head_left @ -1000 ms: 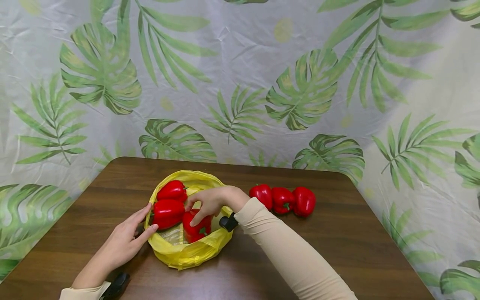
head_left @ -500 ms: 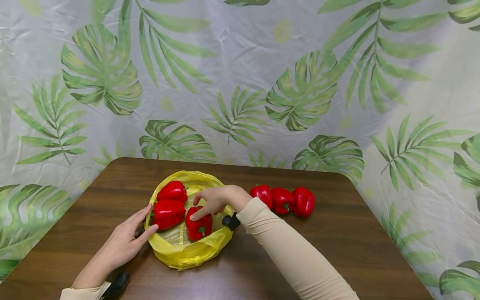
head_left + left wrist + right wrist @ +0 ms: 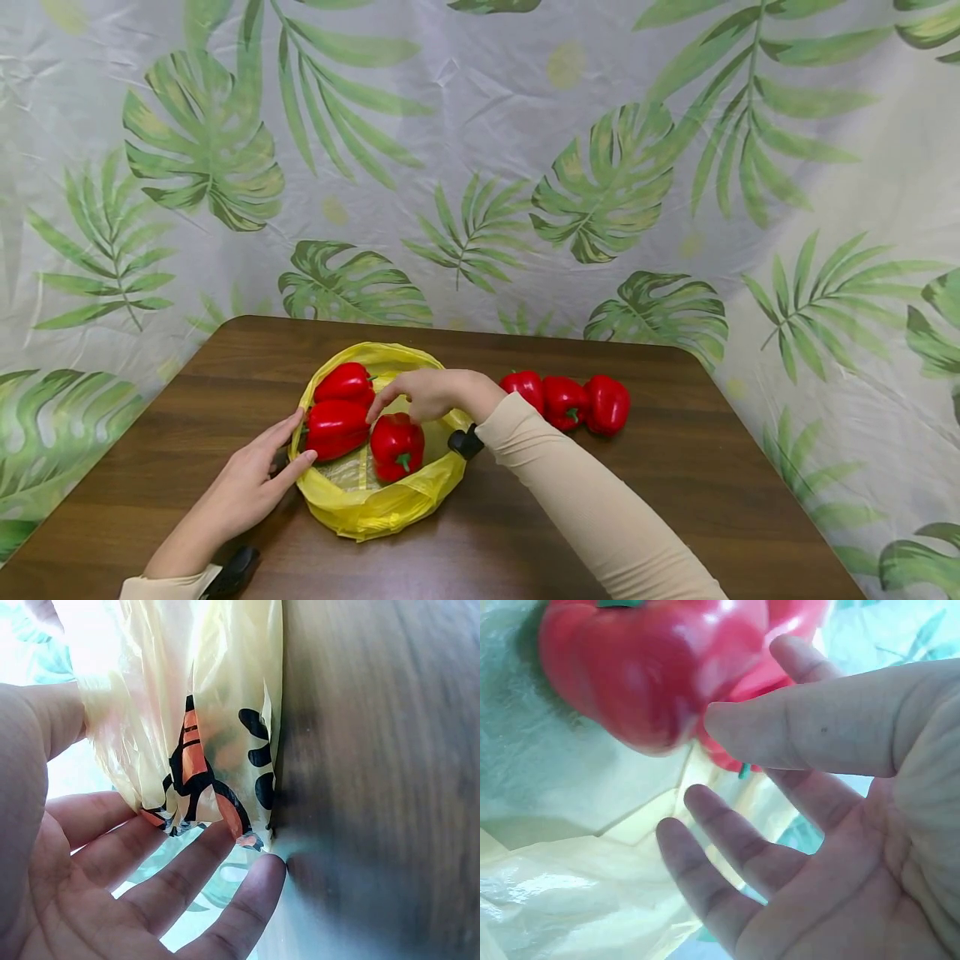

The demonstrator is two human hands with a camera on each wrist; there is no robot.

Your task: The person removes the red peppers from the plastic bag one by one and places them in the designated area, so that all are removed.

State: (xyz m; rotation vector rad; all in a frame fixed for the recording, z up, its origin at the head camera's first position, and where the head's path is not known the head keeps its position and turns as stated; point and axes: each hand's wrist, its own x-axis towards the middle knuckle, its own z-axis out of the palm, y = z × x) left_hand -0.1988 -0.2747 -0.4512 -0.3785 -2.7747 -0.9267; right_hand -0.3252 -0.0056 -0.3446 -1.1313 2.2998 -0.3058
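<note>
— Where's the glossy red bell pepper (image 3: 397,446)?

— Inside the crumpled yellow plastic bag (image 3: 378,508), nearest its front edge, beside two more red peppers (image 3: 339,408).

— The right hand (image 3: 427,393)?

— Hovering just above it, grip spread and holding nothing.

— The left hand (image 3: 243,487)?

— Fingers straight against the bag's left side. Three other red peppers (image 3: 567,401) lie on the brown wooden table (image 3: 712,483), right of the bag.
</note>
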